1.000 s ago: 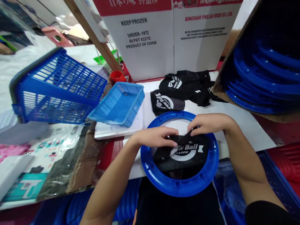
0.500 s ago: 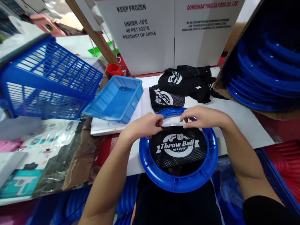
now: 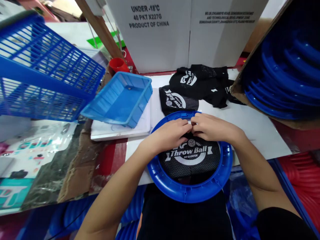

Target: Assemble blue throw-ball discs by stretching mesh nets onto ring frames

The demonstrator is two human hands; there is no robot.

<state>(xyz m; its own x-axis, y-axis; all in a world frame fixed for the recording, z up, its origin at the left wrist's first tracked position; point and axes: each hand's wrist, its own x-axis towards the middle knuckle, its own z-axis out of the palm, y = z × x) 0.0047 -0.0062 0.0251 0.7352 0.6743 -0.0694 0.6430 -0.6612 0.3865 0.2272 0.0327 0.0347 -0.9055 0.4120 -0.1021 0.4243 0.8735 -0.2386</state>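
A blue plastic ring (image 3: 186, 196) lies at the table's front edge, close against my body. Inside it is a black mesh cloth (image 3: 175, 168) printed "Throw Ball". My left hand (image 3: 175, 131) and my right hand (image 3: 210, 126) meet at the cloth's far edge, near the ring's far side. The fingers of both hands are bent and pinched on that edge, with the fingertips partly hidden. Beyond the ring lies another printed mesh cloth (image 3: 175, 100), and behind it a heap of black cloths (image 3: 200, 81).
A light blue tray (image 3: 120, 100) rests on a white slab at left, beside a blue basket (image 3: 50, 63) and a red cup (image 3: 118, 64). White cartons (image 3: 160, 43) stand behind. At right, a tilted carton holds blue rings (image 3: 282, 83); red rings (image 3: 300, 180) sit below.
My left hand has moved right along the cloth's far edge, and my right hand slightly left, so they now meet. The view has shifted a little.
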